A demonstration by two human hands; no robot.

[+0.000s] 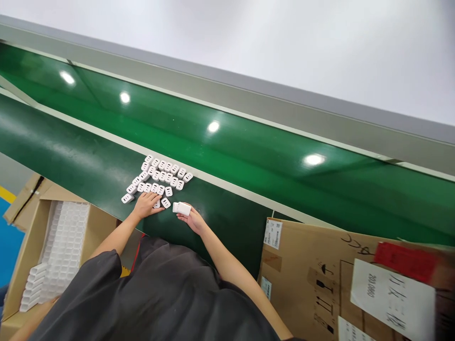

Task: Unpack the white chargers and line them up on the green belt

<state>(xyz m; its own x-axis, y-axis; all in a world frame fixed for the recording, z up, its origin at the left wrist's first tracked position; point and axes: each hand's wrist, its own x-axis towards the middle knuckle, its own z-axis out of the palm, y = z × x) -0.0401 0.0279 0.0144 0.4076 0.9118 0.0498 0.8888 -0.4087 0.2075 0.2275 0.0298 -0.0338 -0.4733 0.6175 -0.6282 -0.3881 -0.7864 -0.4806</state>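
Observation:
Many small white USB chargers (162, 176) stand in uneven rows on the dark green bench, their faces with dark slots turned up. My left hand (146, 205) rests at the near edge of the group, its thumb and fingers around a charger (157, 204) that they partly cover. Just right of that hand stands a single charger (166, 202). My right hand (192, 219) is closed on white chargers (183, 209) a little to the right of the rows. They look like two lying side by side, though the fingers hide part of them.
An open cardboard box (26, 255) at lower left holds a clear compartment tray (67, 237) and several stacked white pieces (33, 286). A bare forearm (37, 319) shows beside it. A large labelled carton (298, 265) stands at right. A pale rail (227, 189) borders the bench's far side.

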